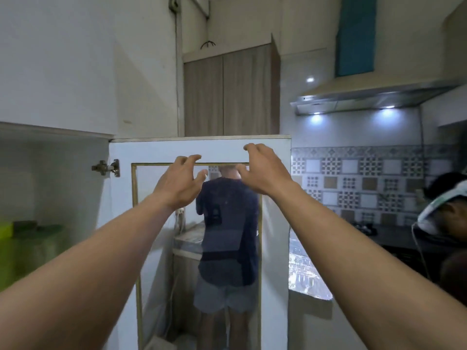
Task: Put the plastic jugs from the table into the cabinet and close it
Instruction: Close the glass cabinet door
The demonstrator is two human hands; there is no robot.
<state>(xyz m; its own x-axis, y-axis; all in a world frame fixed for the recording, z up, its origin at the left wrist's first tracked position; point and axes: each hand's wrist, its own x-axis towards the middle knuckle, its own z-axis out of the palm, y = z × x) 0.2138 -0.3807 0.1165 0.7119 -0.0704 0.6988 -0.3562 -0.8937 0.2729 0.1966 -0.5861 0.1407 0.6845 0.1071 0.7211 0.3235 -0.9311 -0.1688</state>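
Note:
The white cabinet door [274, 223] with a glass pane stands swung open straight ahead, hinged at its left edge. Inside the open cabinet [50, 173] on the left, plastic jugs with green lids [38, 238] stand on the shelf, blurred. My left hand [180, 183] and my right hand [262, 170] are both raised in front of the door's upper part, fingers curled and apart, holding nothing. Whether the fingertips touch the door I cannot tell.
Through the glass a person in a dark shirt [227, 231] stands at a counter with their back to me. Another person's head [447, 213] is at the right edge. A range hood [366, 97] and patterned tiles [353, 183] are on the right.

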